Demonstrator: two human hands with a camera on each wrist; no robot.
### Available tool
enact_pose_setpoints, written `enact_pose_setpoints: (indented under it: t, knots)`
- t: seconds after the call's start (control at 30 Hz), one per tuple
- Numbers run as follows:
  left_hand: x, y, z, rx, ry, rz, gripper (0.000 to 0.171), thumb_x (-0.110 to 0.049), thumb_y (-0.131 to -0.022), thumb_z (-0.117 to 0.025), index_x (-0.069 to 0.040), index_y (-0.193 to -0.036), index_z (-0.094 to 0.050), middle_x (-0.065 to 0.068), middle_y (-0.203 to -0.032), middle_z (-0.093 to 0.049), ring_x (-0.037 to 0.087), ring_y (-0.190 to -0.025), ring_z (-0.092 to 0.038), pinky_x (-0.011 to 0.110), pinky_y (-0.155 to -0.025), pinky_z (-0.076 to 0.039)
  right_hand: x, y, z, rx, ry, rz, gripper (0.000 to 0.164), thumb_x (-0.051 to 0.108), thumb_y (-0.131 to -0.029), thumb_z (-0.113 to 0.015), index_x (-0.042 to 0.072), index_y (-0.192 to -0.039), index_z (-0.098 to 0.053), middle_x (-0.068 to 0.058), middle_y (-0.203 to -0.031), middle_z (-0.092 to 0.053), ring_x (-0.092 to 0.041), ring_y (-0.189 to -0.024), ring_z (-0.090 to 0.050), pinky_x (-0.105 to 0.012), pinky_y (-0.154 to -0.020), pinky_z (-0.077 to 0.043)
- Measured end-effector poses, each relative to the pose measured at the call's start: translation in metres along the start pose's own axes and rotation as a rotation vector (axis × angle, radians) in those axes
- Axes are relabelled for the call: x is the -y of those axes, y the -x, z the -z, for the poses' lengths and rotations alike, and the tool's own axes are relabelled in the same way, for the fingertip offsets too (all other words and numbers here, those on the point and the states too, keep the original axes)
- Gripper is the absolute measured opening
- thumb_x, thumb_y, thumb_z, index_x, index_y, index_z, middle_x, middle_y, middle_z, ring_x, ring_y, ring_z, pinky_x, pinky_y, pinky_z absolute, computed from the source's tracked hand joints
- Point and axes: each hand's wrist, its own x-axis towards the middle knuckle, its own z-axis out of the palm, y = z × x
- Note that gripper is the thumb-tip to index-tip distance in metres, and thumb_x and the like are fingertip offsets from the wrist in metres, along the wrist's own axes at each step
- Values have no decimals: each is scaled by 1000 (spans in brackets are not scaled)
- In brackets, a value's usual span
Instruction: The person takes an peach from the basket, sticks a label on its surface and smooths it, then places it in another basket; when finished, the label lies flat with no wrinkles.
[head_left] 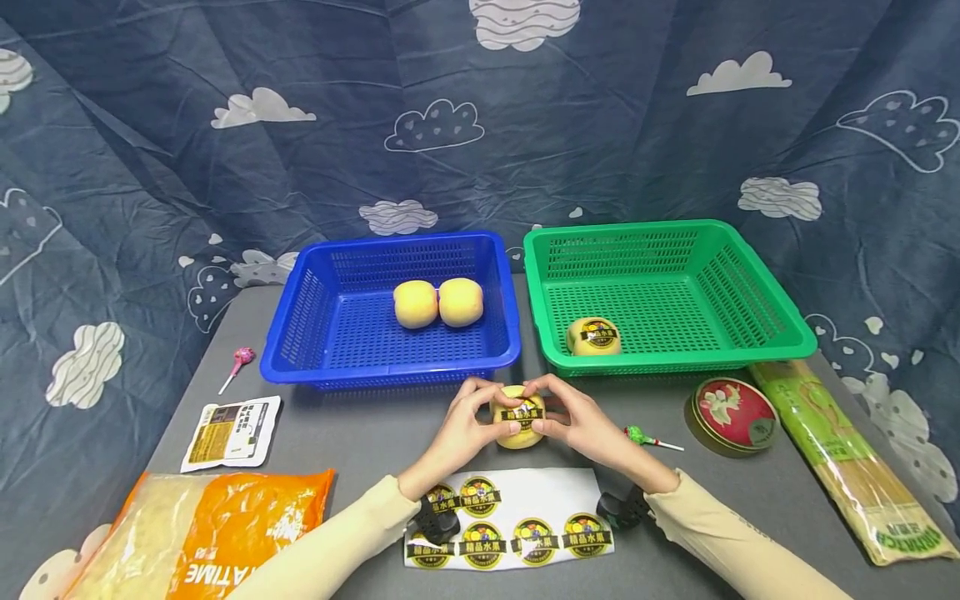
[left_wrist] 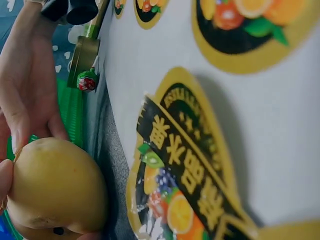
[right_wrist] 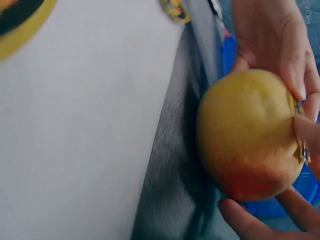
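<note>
Between my two hands is a yellow apple (right_wrist: 240,135) with a red blush. A round black-and-gold sticker (head_left: 522,414) lies on its side. My left hand (head_left: 467,423) holds the apple from the left, its thumb on the sticker's edge. From the right, my right hand (head_left: 583,421) grips it, thumb also at the sticker. In the right wrist view the sticker's edge stands slightly off the skin. Below the hands lies a white sticker sheet (head_left: 551,492) with several such stickers on it; one sticker (left_wrist: 175,165) curls up in the left wrist view.
Behind the hands, a blue basket (head_left: 390,372) holds two plain apples (head_left: 438,302); a green basket (head_left: 675,362) holds a stickered apple (head_left: 592,337). Lollipops (head_left: 242,358), a white pouch (head_left: 232,433), an orange bag (head_left: 247,517), a red tin (head_left: 735,414) and a noodle pack (head_left: 847,450) lie around.
</note>
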Motion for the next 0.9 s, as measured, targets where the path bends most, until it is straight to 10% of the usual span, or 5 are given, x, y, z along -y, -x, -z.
enact_pose_setpoints:
  t: [0.33,0.57,0.9]
  knots:
    - [-8,-3,10,66,167,52,18,-5,-77,-68,-1,-94,-67,14,-106,-52,24,-107,-45,37,-91,-34,-1,0,4,-1,-46,5,34,4,-80,-65,6,-111,-51,-16,-124,-47,-33,-114,-45,-42,-91,-40]
    - [-23,-2,17,113,358,194,19,-1,-85,-58,9,-100,-62,21,-117,-43,24,-108,-42,32,-73,-51,-2,-4,5,12,-99,-48,28,9,-84,-62,5,-110,-52,-12,-120,-49,-32,-113,-44,-47,-93,-35]
    - [-22,-1,16,123,344,182,18,0,-85,-56,7,-101,-62,18,-115,-43,20,-105,-40,30,-72,-50,-6,-12,6,17,-199,-165,20,14,-89,-55,1,-105,-52,-13,-109,-51,-26,-90,-52,-35,-78,-44]
